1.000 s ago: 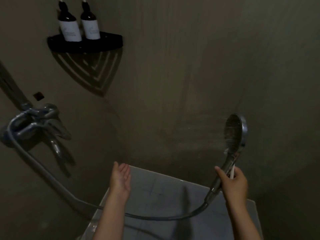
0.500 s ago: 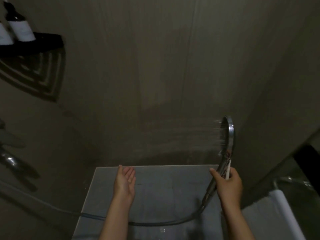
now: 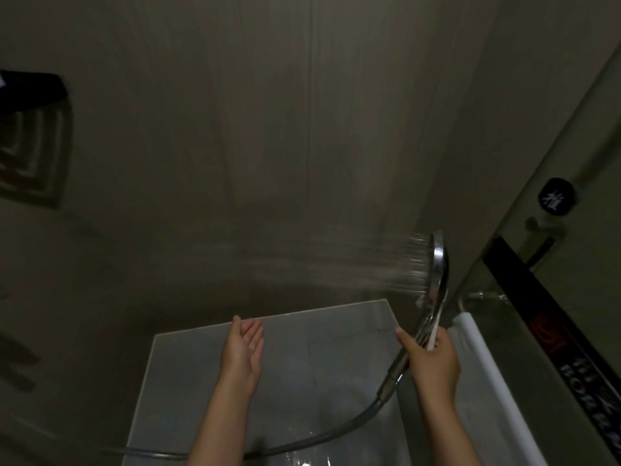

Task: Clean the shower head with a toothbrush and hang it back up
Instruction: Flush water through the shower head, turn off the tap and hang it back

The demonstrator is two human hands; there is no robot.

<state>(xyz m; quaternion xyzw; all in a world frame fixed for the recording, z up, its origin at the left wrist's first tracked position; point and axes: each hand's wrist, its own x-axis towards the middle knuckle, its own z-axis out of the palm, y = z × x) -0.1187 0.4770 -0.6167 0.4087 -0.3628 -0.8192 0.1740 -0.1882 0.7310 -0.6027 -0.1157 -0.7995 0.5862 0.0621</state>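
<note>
A chrome shower head (image 3: 438, 264) stands upright at the right, seen edge-on, and sprays water leftward toward the wall. My right hand (image 3: 431, 359) grips its handle, together with a white toothbrush (image 3: 433, 332) pressed along the handle. A metal hose (image 3: 336, 435) curves from the handle down and to the left across the floor. My left hand (image 3: 242, 348) is held out flat, palm up, empty, below the spray and apart from it.
A grey tiled floor (image 3: 302, 364) lies below the hands. Dark walls rise ahead and to the left, with a black corner shelf (image 3: 32, 92) at the left edge. At the right stand a glass door (image 3: 554, 331) and a white edge (image 3: 487, 371).
The view has swung right, so the shelf bottles and the tap have left the frame. The shower head has turned edge-on and now sprays a stronger jet to the left.
</note>
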